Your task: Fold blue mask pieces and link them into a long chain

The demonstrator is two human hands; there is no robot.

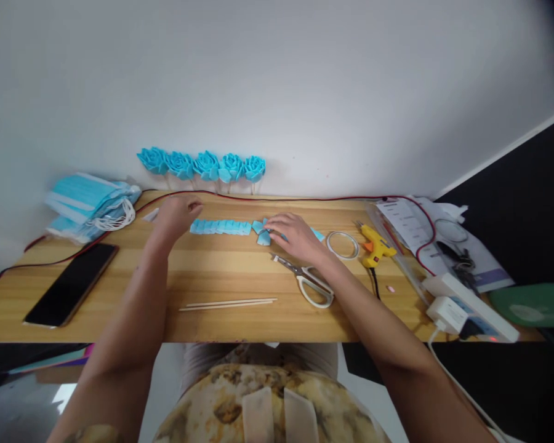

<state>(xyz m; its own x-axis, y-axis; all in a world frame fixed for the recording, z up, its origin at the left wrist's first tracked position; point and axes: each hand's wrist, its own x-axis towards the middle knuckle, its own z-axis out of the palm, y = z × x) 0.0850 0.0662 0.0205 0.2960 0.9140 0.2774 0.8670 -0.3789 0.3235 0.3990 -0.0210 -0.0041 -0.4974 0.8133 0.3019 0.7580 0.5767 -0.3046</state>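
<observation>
A row of small blue fabric pieces [220, 227] lies along the back of the wooden table [221, 271]. My left hand [178, 213] rests at the row's left end, fingers curled down onto the table; what they hold, if anything, is hidden. My right hand [292, 234] lies flat with fingers spread over more loose blue pieces [262, 236] at the row's right end. White-handled scissors [305, 280] lie just in front of the right hand. Two thin wooden sticks [228, 303] lie near the front edge.
Several blue fabric roses [203, 163] lean on the wall. A stack of blue face masks [90, 204] and a black phone [71, 284] sit at left. At right are a tape roll [342, 244], a yellow glue gun [375, 246], papers [425, 234] and a white power strip [468, 304].
</observation>
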